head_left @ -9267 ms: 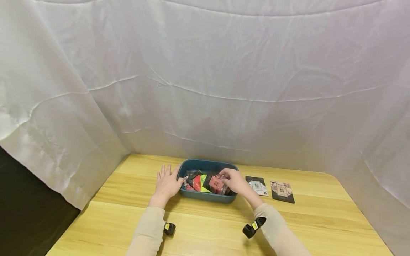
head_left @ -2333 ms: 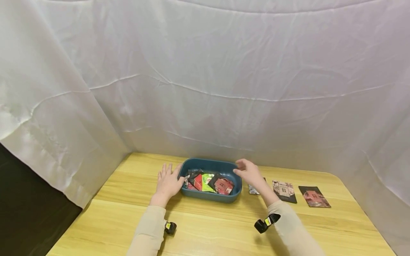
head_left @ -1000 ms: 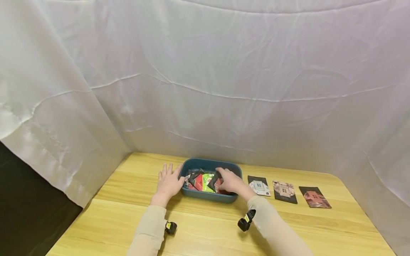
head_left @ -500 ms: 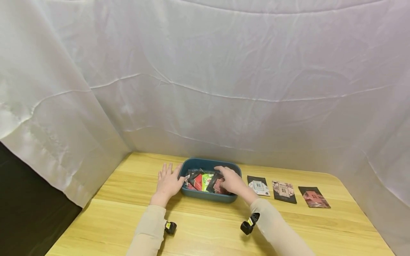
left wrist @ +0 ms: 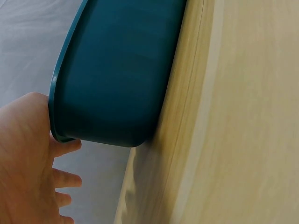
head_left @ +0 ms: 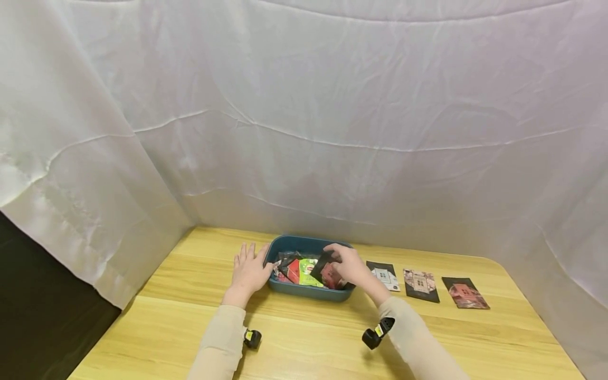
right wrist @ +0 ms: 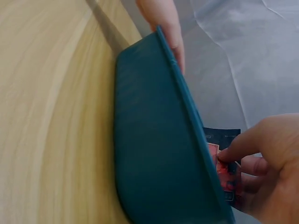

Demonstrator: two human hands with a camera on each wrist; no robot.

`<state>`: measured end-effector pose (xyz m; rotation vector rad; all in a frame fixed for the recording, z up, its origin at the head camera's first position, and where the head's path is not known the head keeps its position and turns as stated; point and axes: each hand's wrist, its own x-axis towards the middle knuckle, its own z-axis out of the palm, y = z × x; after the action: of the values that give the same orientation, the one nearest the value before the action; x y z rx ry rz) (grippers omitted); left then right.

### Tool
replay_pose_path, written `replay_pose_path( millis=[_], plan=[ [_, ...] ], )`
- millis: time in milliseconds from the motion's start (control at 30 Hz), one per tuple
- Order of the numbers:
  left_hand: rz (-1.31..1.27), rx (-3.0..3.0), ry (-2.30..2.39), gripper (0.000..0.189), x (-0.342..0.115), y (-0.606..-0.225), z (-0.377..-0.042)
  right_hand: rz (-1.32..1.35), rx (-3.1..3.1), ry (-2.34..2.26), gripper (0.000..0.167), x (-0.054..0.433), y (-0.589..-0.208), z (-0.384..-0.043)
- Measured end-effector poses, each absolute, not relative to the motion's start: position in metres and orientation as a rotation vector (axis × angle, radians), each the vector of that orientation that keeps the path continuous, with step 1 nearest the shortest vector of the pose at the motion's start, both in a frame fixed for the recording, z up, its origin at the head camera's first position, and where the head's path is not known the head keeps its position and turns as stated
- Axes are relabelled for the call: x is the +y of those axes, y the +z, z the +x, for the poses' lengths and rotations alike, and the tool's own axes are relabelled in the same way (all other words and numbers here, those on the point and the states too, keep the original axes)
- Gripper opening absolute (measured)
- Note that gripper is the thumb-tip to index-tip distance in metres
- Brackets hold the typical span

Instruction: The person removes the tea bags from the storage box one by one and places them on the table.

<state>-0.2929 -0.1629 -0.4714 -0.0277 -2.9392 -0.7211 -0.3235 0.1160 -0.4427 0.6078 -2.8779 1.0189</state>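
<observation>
A dark teal plastic bin (head_left: 309, 292) stands at the back of the table with several small sachets inside. My right hand (head_left: 350, 266) reaches over its right end and pinches a black and red tea sachet (head_left: 329, 273) between thumb and fingers. In the right wrist view that sachet (right wrist: 222, 135) shows just above the bin's rim. My left hand (head_left: 249, 272) rests on the bin's left end, fingers straight and spread, thumb over the rim. Beside the held sachet lie a green tea sachet (head_left: 310, 272) and a red and black one (head_left: 291, 271).
Three sachets lie in a row on the wooden table (head_left: 304, 338), right of the bin: a black and white one (head_left: 383, 275), a pinkish floral one (head_left: 421, 285) and a black and red one (head_left: 465, 293). A pale curtain (head_left: 304, 174) hangs behind and at the sides.
The third sachet in the row has appeared since the earliest frame. My right hand went back into the bin, took hold of another sachet, and has shifted slightly right with it. Left hand unmoved.
</observation>
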Motion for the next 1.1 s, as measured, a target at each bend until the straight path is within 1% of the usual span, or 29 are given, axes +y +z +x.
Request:
replay_pose_path(
  millis=[300, 667, 833, 1100],
  plan=[
    [-0.031, -2.933, -0.732, 0.058, -0.163, -0.471, -0.293, 0.534, -2.758, 1.178, 0.041, 0.132, -0.431, -0.321],
    [-0.018, -2.928, -0.714, 0.059, -0.164, -0.471, -0.293, 0.451, -2.672, 1.207, 0.041, 0.151, -0.415, -0.311],
    [-0.019, -2.925, -0.710, 0.059, -0.164, -0.471, -0.292, 0.422, -2.606, 1.228, 0.040, 0.162, -0.413, -0.308],
    [-0.023, -2.922, -0.723, 0.059, -0.164, -0.471, -0.292, 0.361, -2.587, 1.337, 0.042, 0.186, -0.412, -0.304]
  ],
)
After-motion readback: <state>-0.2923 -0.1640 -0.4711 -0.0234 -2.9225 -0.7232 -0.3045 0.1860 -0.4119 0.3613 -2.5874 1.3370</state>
